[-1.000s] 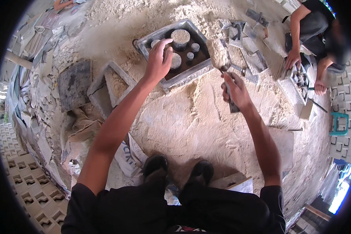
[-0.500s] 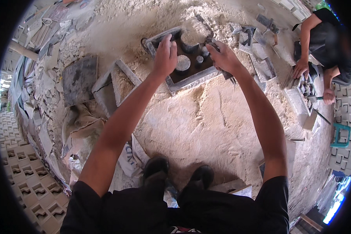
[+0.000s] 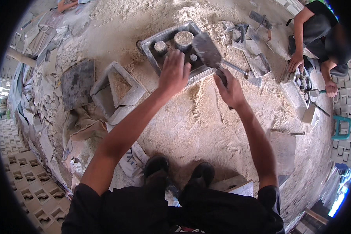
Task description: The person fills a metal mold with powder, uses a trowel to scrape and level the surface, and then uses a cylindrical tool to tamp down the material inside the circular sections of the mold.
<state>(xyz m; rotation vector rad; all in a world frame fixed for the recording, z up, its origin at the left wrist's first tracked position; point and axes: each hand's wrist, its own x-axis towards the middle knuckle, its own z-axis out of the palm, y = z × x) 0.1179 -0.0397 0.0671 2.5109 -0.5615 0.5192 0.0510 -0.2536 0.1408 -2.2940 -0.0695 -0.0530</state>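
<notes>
Just beyond your feet, on the sandy ground, your left hand (image 3: 174, 74) lies flat with spread fingers on the grey mould (image 3: 171, 48), while your right hand (image 3: 230, 90), closed round the trowel (image 3: 208, 52), angles its blade up-left over the mould's right end.

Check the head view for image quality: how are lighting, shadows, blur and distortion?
Head view: bright, even daylight on the sandy ground; soft shadows under both forearms. Strong fisheye bending with a black rim at the corners. Left hand on the grey mould and right hand gripping the trowel are sharp. The co-worker's head is blurred.
</notes>
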